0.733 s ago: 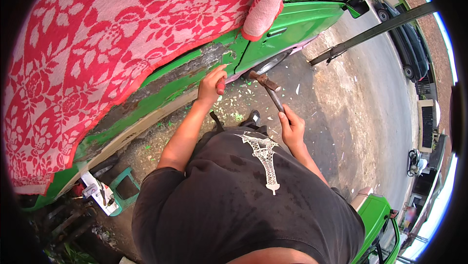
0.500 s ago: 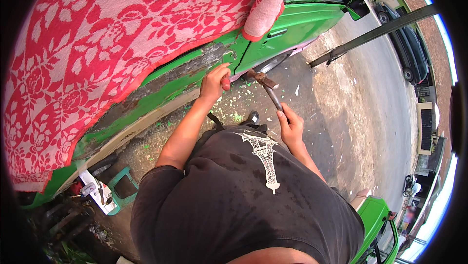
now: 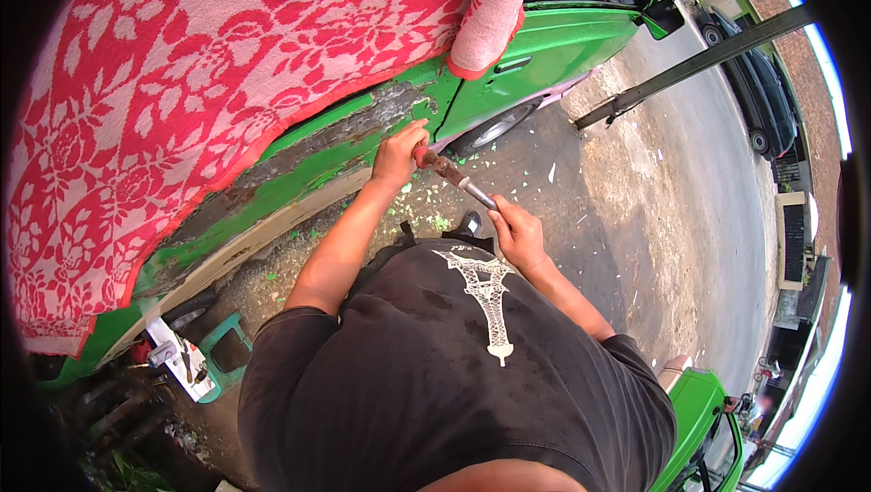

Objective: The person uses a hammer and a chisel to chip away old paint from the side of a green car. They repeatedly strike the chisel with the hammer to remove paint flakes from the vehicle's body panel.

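Note:
My left hand (image 3: pixel 397 158) is closed around a tool with a red handle (image 3: pixel 420 156), held against the green vehicle's side panel (image 3: pixel 340 149). The tool's working end is hidden, so I cannot tell its exact kind. Above and left of that hand, the panel shows a rough grey strip (image 3: pixel 363 113) with its paint gone. My right hand (image 3: pixel 519 233) grips the metal shaft of a hammer (image 3: pixel 448 170). Its rusty brown head is at the butt of the red handle, touching it or nearly so.
A red and pink floral blanket (image 3: pixel 245 65) covers the vehicle's upper part. Green paint flakes (image 3: pixel 442 220) are scattered on the ground (image 3: pixel 590 256). A metal post (image 3: pixel 689 65) slants at the right. A green stool (image 3: pixel 227 347) and a white tray of tools (image 3: pixel 186 365) lie lower left.
The hammer has swung left and down, from apart on the right to the end of the red handle. My right hand moved left with it; my left hand stayed nearly in place.

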`<state>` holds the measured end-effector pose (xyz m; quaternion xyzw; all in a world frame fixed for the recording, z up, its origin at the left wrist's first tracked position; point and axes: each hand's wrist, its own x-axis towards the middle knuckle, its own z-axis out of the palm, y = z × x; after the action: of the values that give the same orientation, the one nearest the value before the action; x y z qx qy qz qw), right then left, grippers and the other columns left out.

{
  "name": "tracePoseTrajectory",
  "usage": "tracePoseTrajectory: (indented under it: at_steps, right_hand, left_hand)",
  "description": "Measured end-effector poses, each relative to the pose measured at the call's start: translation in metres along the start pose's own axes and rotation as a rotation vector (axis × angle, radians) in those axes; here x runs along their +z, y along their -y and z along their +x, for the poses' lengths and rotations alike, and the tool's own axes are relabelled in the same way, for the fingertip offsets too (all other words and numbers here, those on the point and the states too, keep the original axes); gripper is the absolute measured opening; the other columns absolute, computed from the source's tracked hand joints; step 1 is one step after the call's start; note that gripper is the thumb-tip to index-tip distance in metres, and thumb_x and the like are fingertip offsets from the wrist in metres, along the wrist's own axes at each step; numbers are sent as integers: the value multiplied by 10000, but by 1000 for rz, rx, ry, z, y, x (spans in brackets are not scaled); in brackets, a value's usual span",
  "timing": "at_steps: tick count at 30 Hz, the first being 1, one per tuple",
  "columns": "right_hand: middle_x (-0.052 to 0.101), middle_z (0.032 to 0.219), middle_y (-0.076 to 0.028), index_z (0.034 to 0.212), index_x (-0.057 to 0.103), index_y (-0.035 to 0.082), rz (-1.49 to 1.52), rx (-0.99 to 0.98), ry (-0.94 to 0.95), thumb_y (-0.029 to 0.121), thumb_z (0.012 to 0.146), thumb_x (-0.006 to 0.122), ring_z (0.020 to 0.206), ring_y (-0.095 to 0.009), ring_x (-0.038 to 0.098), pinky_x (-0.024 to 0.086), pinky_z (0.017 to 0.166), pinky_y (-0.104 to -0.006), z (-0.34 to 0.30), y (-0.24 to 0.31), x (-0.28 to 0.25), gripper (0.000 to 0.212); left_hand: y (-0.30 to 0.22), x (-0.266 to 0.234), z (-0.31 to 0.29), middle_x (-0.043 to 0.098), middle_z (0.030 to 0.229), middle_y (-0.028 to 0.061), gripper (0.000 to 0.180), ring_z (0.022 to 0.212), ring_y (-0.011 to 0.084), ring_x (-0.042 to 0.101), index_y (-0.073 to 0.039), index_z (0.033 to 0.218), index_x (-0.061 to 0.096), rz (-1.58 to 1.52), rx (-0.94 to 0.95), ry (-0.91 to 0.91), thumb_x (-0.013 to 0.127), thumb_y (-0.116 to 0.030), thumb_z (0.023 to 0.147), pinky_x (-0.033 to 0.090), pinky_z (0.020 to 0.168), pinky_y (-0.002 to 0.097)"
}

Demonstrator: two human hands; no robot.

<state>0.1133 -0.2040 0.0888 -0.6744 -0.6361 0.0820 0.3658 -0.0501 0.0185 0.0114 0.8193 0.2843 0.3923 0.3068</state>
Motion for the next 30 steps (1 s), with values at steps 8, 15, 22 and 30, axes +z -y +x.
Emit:
tracePoseTrajectory:
  at_steps: [8, 15, 22, 30]
  right_hand:
    - [658, 802, -152, 1150, 654, 27, 57, -29, -99, 116, 919, 637, 643, -280, 648, 507, 574, -363, -15, 15, 0, 248]
    - [674, 790, -131, 1162, 660, 64, 148, -144, -305, 182, 931, 642, 671, -314, 669, 524, 598, -379, -19, 14, -9, 260]
    - [685, 846, -189, 1170, 640, -34, 73, 120, -233, 121, 924, 655, 676, -264, 674, 514, 632, -328, -43, -5, -9, 291]
    - [636, 760, -43, 1087, 655, -39, 371, 478, -318, 154, 933, 675, 672, -89, 547, 444, 615, -251, -38, -11, -23, 248]
  left_hand:
    - [-8, -1, 11, 660, 1203, 178, 258, 1121, 344, 648, -71, 925, 539, -20, -107, 69, 605, 100, 744, 509, 771, 342]
    - [-9, 0, 21, 672, 1181, 161, 191, 1071, 340, 663, -68, 922, 577, -8, -134, 48, 591, 65, 786, 519, 805, 377]
    - [5, 9, -1, 688, 1177, 123, 200, 1088, 308, 666, -77, 908, 578, -10, -270, 116, 581, 87, 794, 526, 806, 379]
    - [-12, 6, -14, 661, 1249, 133, 264, 1225, 348, 593, -47, 915, 522, -59, -45, 14, 595, 123, 727, 516, 892, 382]
